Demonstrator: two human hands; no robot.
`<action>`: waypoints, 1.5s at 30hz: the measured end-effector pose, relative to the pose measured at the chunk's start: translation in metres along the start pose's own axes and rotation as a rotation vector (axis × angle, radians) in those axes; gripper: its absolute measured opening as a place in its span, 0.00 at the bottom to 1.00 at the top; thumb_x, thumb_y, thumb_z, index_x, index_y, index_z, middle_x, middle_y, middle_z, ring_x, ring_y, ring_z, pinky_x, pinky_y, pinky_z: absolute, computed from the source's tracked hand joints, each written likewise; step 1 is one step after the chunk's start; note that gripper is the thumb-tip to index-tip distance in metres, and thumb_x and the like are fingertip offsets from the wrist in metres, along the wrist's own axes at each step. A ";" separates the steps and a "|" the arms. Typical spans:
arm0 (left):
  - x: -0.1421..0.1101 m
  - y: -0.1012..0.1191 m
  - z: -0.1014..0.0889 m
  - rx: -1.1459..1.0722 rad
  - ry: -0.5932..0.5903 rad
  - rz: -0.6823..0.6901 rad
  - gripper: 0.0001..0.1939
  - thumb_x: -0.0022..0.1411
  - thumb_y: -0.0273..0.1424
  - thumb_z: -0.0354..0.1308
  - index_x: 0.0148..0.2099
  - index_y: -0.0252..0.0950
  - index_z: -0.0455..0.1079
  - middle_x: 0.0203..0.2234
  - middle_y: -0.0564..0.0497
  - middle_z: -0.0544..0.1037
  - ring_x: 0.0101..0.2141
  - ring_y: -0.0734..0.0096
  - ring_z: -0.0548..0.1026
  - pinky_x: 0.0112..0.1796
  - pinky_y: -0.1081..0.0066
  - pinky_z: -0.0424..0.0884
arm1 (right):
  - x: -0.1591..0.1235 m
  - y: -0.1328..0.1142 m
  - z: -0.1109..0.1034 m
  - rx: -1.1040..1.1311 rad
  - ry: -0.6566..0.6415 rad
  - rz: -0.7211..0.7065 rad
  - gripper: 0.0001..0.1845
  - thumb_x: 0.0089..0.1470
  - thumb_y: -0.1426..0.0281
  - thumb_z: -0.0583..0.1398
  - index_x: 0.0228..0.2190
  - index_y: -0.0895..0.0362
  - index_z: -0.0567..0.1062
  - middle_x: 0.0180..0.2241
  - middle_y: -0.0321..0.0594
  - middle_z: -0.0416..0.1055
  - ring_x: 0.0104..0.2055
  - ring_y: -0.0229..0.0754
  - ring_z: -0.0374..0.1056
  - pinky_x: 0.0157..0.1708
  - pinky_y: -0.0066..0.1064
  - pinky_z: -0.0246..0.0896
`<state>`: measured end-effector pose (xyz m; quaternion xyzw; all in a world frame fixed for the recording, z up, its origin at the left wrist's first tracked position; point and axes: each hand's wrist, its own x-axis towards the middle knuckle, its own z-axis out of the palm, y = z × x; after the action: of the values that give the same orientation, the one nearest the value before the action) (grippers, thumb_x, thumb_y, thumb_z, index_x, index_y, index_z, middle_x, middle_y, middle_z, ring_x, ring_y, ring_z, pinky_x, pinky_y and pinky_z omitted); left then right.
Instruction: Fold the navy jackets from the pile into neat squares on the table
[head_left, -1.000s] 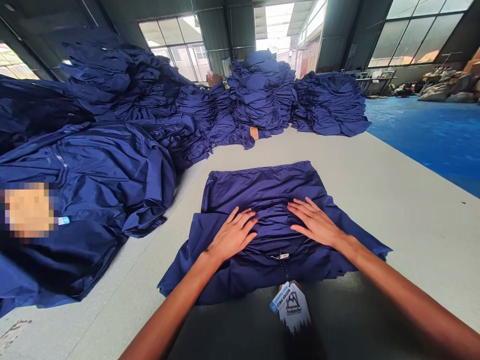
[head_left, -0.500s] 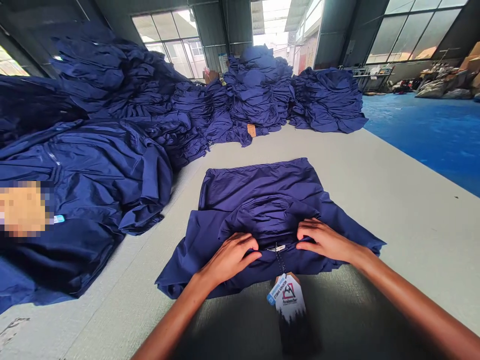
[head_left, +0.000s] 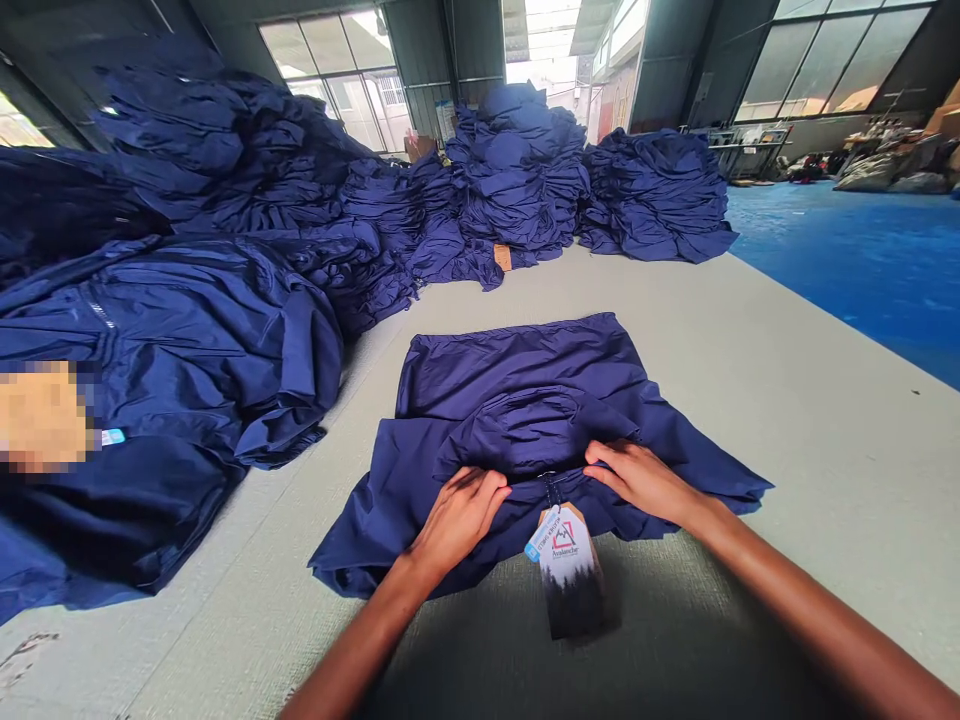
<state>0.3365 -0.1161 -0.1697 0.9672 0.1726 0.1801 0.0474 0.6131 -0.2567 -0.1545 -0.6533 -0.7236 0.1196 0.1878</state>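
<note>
A navy blue garment [head_left: 525, 400] lies partly folded on the grey table [head_left: 787, 400] in front of me. My left hand [head_left: 459, 515] grips its near edge at the left of the collar, fingers curled into the cloth. My right hand [head_left: 637, 478] pinches the same edge at the right of the collar. Between the two hands a printed hang tag [head_left: 566, 565] on a cord lies on the table, pointing toward me.
A big heap of navy garments [head_left: 172, 330] fills the table's left side. More stacks [head_left: 525, 170] and another pile [head_left: 652, 195] stand at the far end. A blue floor [head_left: 862, 260] runs along the right of the table. Large windows line the back wall.
Both hands slid from lying flat on the garment's middle back to its near edge and closed on the cloth there. The near fold and hang tag shifted slightly away from me.
</note>
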 end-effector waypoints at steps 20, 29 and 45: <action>-0.006 0.017 0.001 0.164 -0.143 -0.059 0.27 0.73 0.41 0.45 0.71 0.48 0.50 0.69 0.48 0.52 0.68 0.52 0.50 0.62 0.42 0.54 | -0.021 -0.005 0.028 -0.347 0.115 -0.018 0.30 0.67 0.55 0.49 0.65 0.52 0.60 0.68 0.45 0.51 0.70 0.52 0.43 0.66 0.55 0.44; -0.017 0.037 -0.019 0.093 -0.035 -0.089 0.22 0.71 0.36 0.48 0.63 0.38 0.65 0.62 0.42 0.66 0.62 0.54 0.64 0.60 0.48 0.61 | -0.038 -0.023 0.021 -0.244 0.222 -0.017 0.26 0.66 0.59 0.51 0.60 0.55 0.67 0.64 0.49 0.61 0.66 0.54 0.54 0.63 0.53 0.49; -0.078 0.126 0.010 -0.224 0.029 -0.212 0.19 0.67 0.34 0.52 0.59 0.46 0.69 0.56 0.44 0.73 0.49 0.59 0.78 0.44 0.65 0.80 | -0.070 -0.098 0.031 0.665 -0.193 0.521 0.19 0.62 0.54 0.51 0.40 0.55 0.71 0.19 0.31 0.66 0.17 0.36 0.63 0.15 0.25 0.55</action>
<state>0.3117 -0.2618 -0.1854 0.9294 0.2535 0.2062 0.1713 0.5163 -0.3353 -0.1496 -0.7040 -0.4708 0.4500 0.2831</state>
